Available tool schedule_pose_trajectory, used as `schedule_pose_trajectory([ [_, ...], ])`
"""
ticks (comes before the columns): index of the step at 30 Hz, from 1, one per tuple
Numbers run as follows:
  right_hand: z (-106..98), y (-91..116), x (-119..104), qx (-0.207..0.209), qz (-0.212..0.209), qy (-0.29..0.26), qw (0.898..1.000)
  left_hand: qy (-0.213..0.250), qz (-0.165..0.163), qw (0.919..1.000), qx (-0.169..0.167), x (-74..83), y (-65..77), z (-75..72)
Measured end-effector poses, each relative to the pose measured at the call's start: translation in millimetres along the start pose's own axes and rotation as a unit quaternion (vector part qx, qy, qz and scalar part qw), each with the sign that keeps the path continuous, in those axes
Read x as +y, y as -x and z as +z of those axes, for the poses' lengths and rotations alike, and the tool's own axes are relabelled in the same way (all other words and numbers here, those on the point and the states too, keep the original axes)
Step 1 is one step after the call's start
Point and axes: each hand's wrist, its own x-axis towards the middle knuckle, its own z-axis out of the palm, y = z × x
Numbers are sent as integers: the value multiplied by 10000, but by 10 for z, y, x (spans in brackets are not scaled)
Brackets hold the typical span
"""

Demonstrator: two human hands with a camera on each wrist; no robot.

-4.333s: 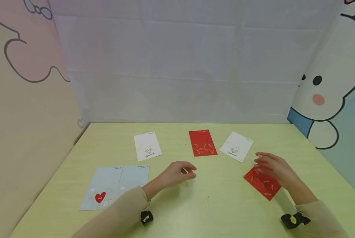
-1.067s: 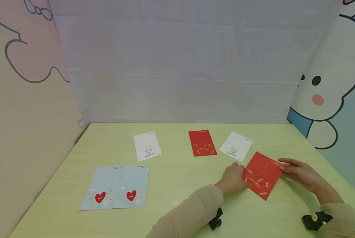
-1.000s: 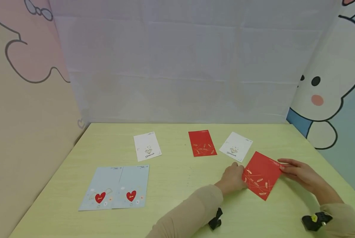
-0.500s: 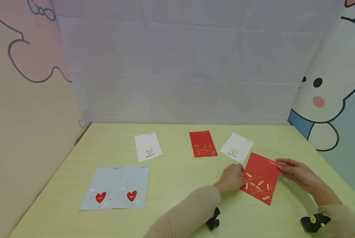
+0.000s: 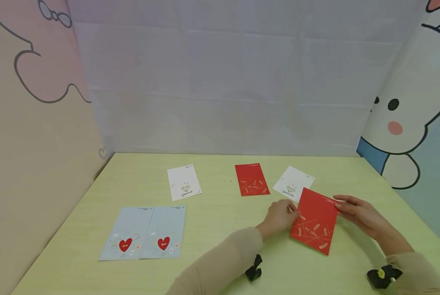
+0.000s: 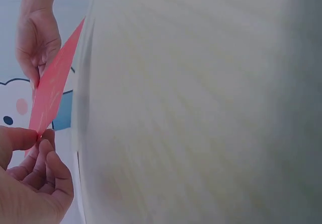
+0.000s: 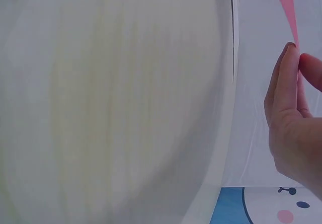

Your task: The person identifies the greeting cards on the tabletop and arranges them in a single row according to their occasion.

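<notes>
Currently pinching a red card (image 5: 314, 223) btwn L hand (image 5: 278, 215) and R hand (image 5: 363, 216). At red card's L edge, gripping w/ L thumb against curled fingers; at its upper R corner, gripping w/ R thumb on one face, fingers on the other, per wrist cams. Holding it tilted over the table (image 5: 94, 229), mostly off the surface; can't tell whether its lowest corner touches. Showing gold feather print to head cam.

Just beyond red card, by its upper L corner, can see a white card (image 5: 291, 180) w/ diamond print, lower R edge partly hidden by red card in head view. Farther back and L of red card, also spotting a second red card (image 5: 252, 178), lying flat. Well to L of red card, past that one, also flat: another white card (image 5: 184, 178), same diamond print. Far L of red card, at abt same depth, can make out a L blue card (image 5: 133, 221) and a R blue card (image 5: 169, 221), both pale w/ red hearts, side by side; can't tell if overlapping. Btwn those and red card, reaching across: L sleeve (image 5: 220, 260). Behind red card, past table's far edge, hanging: a white sheet (image 5: 223, 82).
</notes>
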Motion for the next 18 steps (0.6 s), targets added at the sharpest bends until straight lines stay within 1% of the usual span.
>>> schedule_pose_trajectory([
  [3,44,-4,-27,29,-41,-99,9999,167,134,9998,24,-5,3,-60],
  [9,191,-17,-68,159,-215,-106,9996,793,121,9967,-139,-26,55,-218],
  [13,315,-31,-101,264,-326,-214,9989,941,265,9950,-183,-81,79,-318],
  [16,408,-46,-124,401,-409,-125,9983,1145,346,9924,-279,-134,90,-391],
  [18,467,-60,-141,494,-468,56,9977,1321,352,9899,-375,-166,101,-446],
])
